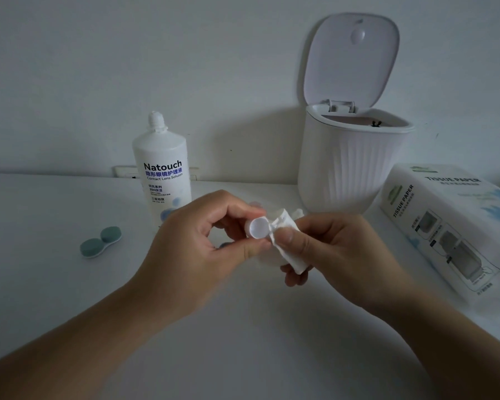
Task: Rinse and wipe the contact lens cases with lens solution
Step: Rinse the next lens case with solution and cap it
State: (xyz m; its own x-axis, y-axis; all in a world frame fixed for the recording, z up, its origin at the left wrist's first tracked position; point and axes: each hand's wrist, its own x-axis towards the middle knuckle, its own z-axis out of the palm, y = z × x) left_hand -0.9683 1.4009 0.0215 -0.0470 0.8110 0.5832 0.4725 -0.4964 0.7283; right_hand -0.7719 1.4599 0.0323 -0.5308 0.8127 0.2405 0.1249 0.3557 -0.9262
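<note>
One white table point(70, 298), plain white wall behind. One ribbed bin point(347, 168), lid up. One tissue box point(451, 226). One solution bottle point(162, 168), uncapped. Left hand point(191, 255) pinches white case cap point(258, 227) above table; right hand point(338, 252) pinches folded tissue point(289, 255) against it. One green lens case point(100, 241) lies closed, left.

A plain white wall point(127, 67) filled the upper half of the view, meeting a white desk point(41, 284) that spread below. Low on the wall at about eleven o'clock from the centre, a white wall socket point(124, 171) sat just above the desk's back edge. The light was dim and even, casting soft grey shadows on the wall.
</note>
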